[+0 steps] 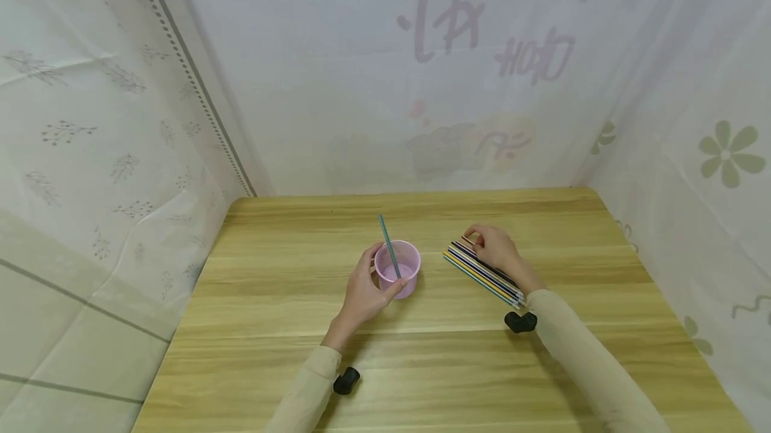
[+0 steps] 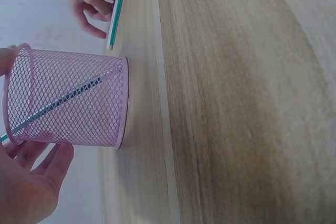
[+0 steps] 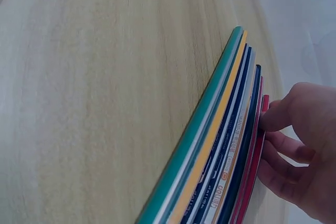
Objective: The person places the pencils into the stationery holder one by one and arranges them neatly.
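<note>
A pink mesh pen holder [image 1: 411, 255] stands upright on the table, with one green pencil [image 1: 389, 245] leaning inside it. My left hand [image 1: 364, 289] grips the holder from its left side, thumb near the rim and fingers round the back; the left wrist view shows the mesh wall [image 2: 68, 98] close up. To the right lies a row of several pencils [image 1: 482, 276], side by side and slanting, in green, yellow, dark blue and white. At the far edge of that row my right hand [image 1: 495, 245] pinches a red pencil [image 3: 257, 156] between thumb and fingers.
The wood-grain table [image 1: 271, 326] carries the holder and the pencils. Pale printed curtains hang at the back [image 1: 337, 85], the left [image 1: 108, 125] and the right [image 1: 693, 172]. A black wrist camera [image 1: 346, 381] sits at the left cuff, another [image 1: 520, 322] at the right.
</note>
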A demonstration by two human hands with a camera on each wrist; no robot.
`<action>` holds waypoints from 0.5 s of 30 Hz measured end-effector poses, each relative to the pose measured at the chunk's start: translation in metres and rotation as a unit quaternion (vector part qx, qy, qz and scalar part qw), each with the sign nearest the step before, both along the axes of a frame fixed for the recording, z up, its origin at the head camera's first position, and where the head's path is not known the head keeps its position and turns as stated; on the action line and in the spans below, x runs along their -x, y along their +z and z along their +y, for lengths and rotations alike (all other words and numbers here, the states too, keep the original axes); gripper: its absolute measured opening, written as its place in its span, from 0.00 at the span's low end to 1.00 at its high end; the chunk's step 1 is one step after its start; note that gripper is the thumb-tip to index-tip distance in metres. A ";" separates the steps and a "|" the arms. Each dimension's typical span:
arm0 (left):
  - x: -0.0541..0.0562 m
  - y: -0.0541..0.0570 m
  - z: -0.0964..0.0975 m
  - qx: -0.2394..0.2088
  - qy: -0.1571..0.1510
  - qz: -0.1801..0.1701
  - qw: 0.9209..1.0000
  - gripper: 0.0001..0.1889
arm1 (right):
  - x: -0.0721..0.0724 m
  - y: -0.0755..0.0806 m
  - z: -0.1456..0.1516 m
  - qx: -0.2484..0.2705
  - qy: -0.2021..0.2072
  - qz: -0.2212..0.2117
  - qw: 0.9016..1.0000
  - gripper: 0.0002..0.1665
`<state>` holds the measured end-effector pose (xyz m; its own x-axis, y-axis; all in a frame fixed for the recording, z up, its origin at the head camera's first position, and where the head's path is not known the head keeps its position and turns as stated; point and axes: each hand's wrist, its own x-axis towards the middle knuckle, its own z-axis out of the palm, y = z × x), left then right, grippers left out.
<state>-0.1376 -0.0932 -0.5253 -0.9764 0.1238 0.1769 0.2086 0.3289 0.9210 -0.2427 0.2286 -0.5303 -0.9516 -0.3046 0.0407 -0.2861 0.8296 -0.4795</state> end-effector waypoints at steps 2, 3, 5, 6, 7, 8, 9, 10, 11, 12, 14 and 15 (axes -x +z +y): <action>0.000 0.000 0.000 0.001 -0.002 0.000 1.000 0.48 | 0.001 0.000 0.000 -0.015 0.010 -0.001 1.000 0.20; 0.000 0.000 0.001 0.000 -0.002 0.001 1.000 0.48 | 0.001 0.000 0.000 -0.021 0.016 0.001 1.000 0.20; 0.000 0.000 0.001 -0.001 -0.003 0.004 1.000 0.48 | 0.001 0.001 0.000 -0.025 0.026 0.007 0.999 0.20; 0.000 0.000 0.001 -0.002 -0.003 0.005 1.000 0.48 | 0.001 0.002 0.000 -0.024 0.030 0.010 0.999 0.20; 0.000 0.001 0.001 -0.003 -0.003 0.007 1.000 0.48 | 0.001 0.003 -0.001 -0.024 0.036 0.016 0.999 0.20; -0.001 0.001 0.001 -0.004 -0.002 0.007 1.000 0.48 | 0.001 0.004 -0.001 -0.022 0.040 0.019 0.999 0.20; -0.001 0.001 0.001 -0.004 -0.001 0.007 1.000 0.48 | 0.000 0.005 -0.002 -0.020 0.045 0.026 0.998 0.21; -0.001 0.001 0.001 -0.002 0.000 0.007 1.000 0.48 | 0.000 0.006 -0.003 -0.016 0.050 0.033 0.998 0.21; -0.002 0.000 0.000 -0.002 0.001 0.007 1.000 0.48 | 0.000 0.008 -0.003 -0.013 0.051 0.039 0.998 0.22; -0.002 0.000 0.000 -0.002 0.002 0.009 1.000 0.48 | 0.000 0.010 -0.004 -0.008 0.054 0.047 0.997 0.23; -0.001 0.000 0.000 0.000 0.002 0.009 1.000 0.47 | 0.000 0.014 -0.006 0.005 0.051 0.058 0.997 0.25; -0.001 0.000 -0.001 0.000 0.002 0.010 1.000 0.47 | 0.000 0.017 -0.006 0.013 0.048 0.061 0.997 0.25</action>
